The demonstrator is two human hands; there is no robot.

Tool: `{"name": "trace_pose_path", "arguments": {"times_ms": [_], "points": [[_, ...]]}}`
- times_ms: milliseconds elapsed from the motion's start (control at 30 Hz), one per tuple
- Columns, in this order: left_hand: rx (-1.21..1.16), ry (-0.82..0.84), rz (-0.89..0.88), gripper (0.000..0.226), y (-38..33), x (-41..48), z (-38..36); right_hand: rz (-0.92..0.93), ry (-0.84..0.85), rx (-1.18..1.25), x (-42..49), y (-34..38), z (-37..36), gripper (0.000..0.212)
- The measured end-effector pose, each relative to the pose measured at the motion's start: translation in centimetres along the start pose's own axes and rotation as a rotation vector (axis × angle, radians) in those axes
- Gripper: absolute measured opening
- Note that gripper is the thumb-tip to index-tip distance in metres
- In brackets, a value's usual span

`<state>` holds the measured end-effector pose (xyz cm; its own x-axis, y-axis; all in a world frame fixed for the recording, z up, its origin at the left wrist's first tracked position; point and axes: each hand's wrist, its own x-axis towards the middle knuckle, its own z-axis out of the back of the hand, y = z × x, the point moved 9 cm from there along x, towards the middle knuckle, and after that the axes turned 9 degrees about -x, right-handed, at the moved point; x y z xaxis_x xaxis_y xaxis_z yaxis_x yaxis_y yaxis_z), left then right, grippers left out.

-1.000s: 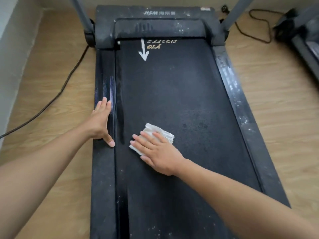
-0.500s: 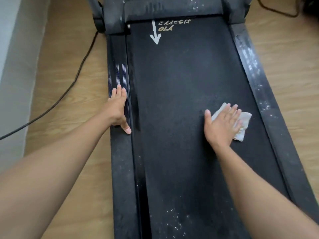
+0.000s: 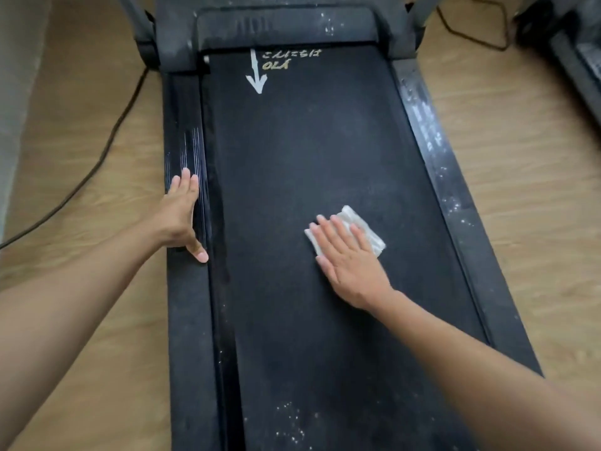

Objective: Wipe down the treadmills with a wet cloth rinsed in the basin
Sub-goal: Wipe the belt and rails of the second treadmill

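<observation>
Nearest me, dust specks (image 3: 290, 418) dot the treadmill belt (image 3: 309, 151). My right hand (image 3: 353, 271) presses the cloth (image 3: 369, 231) flat under straight, spread fingers (image 3: 336, 237); unpinched, it could slip free. My left hand (image 3: 178, 219) lies flat on the rail (image 3: 188, 304), fingers together.

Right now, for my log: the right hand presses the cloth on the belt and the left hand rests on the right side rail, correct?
No: the head view shows the left hand on the left side rail; the right hand presses the cloth on the belt.
</observation>
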<state>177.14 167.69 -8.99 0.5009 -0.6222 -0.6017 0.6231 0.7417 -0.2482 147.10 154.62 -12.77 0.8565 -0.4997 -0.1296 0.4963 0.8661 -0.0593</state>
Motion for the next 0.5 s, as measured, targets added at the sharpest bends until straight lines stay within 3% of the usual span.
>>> {"name": "trace_pose_path", "arguments": {"times_ms": [133,200,300,333,500], "points": [[-0.016,-0.001,0.002,0.176,-0.2,-0.3,0.0,-0.443,0.164,0.142,-4.8,-14.5,-1.4,0.073],[-0.018,0.002,-0.015,0.176,0.2,-0.3,0.0,-0.584,0.153,0.207,-5.8,-15.3,-1.8,0.078],[-0.028,-0.012,-0.035,0.175,0.2,-0.1,0.3,-0.785,0.099,0.216,-5.4,-10.1,-1.8,0.093],[-0.028,-0.012,-0.042,0.175,0.3,0.0,0.2,-0.741,0.077,0.207,-4.5,-6.5,-1.5,0.095],[-0.015,-0.031,-0.039,0.174,0.0,0.2,-0.2,-0.141,-0.014,0.15,0.0,15.2,0.8,0.084]]}}
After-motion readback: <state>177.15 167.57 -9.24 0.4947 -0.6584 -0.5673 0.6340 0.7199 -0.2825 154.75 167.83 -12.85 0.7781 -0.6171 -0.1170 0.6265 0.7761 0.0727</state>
